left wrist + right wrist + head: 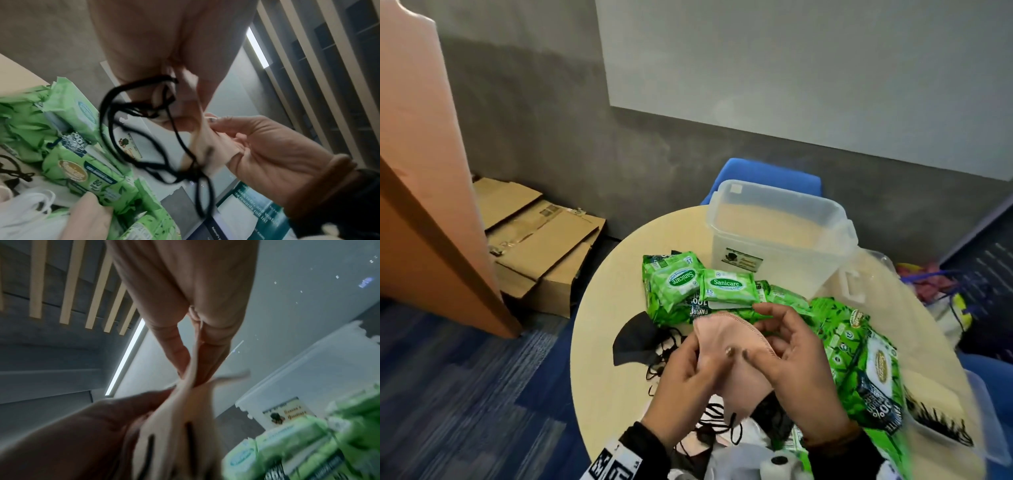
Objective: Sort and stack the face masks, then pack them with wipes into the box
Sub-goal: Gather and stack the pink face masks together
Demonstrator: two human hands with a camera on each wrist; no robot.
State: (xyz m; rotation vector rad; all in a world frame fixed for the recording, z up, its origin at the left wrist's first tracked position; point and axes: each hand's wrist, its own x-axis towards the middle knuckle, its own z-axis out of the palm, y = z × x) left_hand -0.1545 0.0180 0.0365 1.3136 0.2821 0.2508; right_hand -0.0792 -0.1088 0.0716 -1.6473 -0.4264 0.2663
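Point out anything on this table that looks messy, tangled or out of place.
The green wipe packs lie in a loose heap, facing every way, none in the clear box. Black ear loops are tangled beside the black mask. Both hands, left hand and right hand, hold the pink mask. Nothing looks torn or spilled.

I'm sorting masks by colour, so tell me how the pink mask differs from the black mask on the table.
The pink mask is held up by the left hand and right hand; the black mask lies untouched on the table. Pink is light, black dark. Both look like folded masks with black ear loops.
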